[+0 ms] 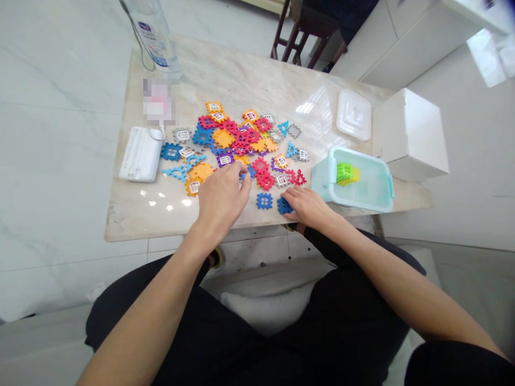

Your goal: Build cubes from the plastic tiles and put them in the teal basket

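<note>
Many flat plastic building tiles (237, 140) in red, orange, blue, grey and purple lie spread over the middle of a marble table (132, 217). My left hand (222, 195) reaches into the near edge of the pile, fingers curled and pinched on a small blue piece that is mostly hidden. My right hand (306, 205) rests on the table near the front edge, fingers closed over a blue tile (283, 206). A single blue square tile (264, 201) lies between the hands.
A pale teal box (378, 201) holding green and yellow tiles (346, 172) stands right of my right hand, its white lid (354, 113) behind it. A white carton (410, 134), a white device (140, 154), a clear bottle (155, 32) and a wooden chair (301, 32) are around.
</note>
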The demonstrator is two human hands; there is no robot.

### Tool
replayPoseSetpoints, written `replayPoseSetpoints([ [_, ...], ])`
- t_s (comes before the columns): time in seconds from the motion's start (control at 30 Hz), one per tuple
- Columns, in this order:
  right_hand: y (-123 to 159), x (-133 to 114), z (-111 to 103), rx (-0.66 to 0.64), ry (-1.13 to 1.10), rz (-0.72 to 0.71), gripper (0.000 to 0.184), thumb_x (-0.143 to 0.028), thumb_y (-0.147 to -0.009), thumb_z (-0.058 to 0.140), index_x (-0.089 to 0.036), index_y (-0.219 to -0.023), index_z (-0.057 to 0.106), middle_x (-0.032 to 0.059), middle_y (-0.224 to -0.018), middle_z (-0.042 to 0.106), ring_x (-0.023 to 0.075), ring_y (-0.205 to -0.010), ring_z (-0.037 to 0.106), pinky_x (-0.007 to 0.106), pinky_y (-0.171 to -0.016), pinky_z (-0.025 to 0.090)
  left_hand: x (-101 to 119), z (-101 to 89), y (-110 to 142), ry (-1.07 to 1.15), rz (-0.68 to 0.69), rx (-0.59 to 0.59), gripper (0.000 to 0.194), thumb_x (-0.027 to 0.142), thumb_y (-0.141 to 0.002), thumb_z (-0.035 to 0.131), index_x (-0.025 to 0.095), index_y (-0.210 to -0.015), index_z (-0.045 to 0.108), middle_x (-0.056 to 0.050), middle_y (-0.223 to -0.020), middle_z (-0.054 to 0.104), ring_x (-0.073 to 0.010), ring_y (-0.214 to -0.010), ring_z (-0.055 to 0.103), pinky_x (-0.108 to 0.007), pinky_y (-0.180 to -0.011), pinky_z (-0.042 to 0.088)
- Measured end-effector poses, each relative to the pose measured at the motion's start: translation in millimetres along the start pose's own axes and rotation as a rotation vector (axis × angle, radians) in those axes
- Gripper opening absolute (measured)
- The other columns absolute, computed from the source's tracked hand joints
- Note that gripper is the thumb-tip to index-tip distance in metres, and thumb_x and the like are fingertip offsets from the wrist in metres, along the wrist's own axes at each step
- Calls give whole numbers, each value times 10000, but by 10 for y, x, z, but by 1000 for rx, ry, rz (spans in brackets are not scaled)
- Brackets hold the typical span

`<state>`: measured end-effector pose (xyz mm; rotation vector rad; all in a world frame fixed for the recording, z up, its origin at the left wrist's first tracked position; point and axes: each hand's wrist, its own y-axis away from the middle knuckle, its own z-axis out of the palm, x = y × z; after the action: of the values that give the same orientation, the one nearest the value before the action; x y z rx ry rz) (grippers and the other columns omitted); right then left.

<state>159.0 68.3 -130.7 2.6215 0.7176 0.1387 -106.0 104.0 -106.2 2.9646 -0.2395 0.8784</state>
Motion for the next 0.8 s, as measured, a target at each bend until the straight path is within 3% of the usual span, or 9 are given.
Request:
replayPoseSetpoints([
  [0.17,-33,-39,-4,9,-52,-42,566,-264,-972,860,-109,-1459,616,215,-1413,702,376,-1291,639,451,-1074,523,-12,8,-11,3,-9,15,285,352,-1107,559,237,-1219,795,-119,-1163,864,-330,-1097,798,-420,-924,580],
  [0.47,-31,-85,103,-11,-75,-18,355,-221,-999,815,-113,-1313,689,183,-1294,729,347,-1228,679,416,-1062,543,-37,-22,-15,35,-25,33,286,349,-1096,568,230,-1209,802,-116,-1164,867,-321,-1088,799,-421,-956,589],
  [0.6,-9,-26,82,13,-133,-11,342,-238,-1022,785,-113,-1330,706,195,-1294,746,356,-1236,710,444,-1077,575,-59,24,-28,242,-31,-10,234,331,-1055,618,222,-1158,797,-101,-1114,872,-286,-1033,808,-415,-976,604],
  [0.7,32,57,6,129,-235,-11,437,-273,-1033,786,-138,-1436,686,209,-1383,746,359,-1291,724,483,-1126,589,-68,57,-70,456,-26,-65,203,339,-1015,673,208,-1120,789,-93,-1095,869,-254,-1009,806,-403,-988,617],
  [0.8,96,119,-130,342,-369,-40,520,-333,-1021,821,-190,-1500,678,186,-1415,761,363,-1321,737,531,-1162,600,-48,58,-113,705,-53,-155,245,378,-971,760,182,-1114,792,-111,-1097,861,-250,-1016,803,-404,-982,633],
])
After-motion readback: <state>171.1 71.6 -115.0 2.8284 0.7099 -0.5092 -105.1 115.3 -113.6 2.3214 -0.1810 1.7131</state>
